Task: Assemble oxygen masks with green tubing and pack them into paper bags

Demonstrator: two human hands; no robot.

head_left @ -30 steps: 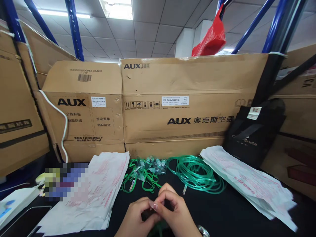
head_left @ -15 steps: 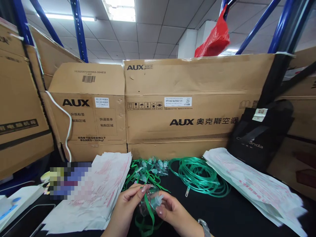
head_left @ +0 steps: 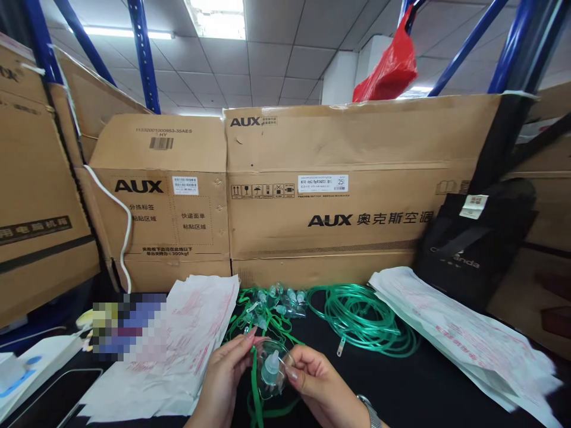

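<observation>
A clear oxygen mask (head_left: 279,385) with a pale green connector at its middle is held up between both hands, over the black table. My left hand (head_left: 228,367) pinches its left edge, where a green elastic strap (head_left: 256,380) hangs down. My right hand (head_left: 312,374) has its thumb and fingers closed on the right rim. Just behind the hands lies a pile of similar masks (head_left: 272,303) with tangled green straps. To the right of that pile is a coil of green tubing (head_left: 363,315).
White plastic bags with red print lie at left (head_left: 178,351) and right (head_left: 459,333). A phone (head_left: 57,398) rests at the lower left. Cardboard boxes (head_left: 357,154) wall off the back, and a black bag (head_left: 473,249) leans at the right.
The mask has turned, so its connector now points upward and its face shows. My right hand has shifted from the connector to the mask's rim.
</observation>
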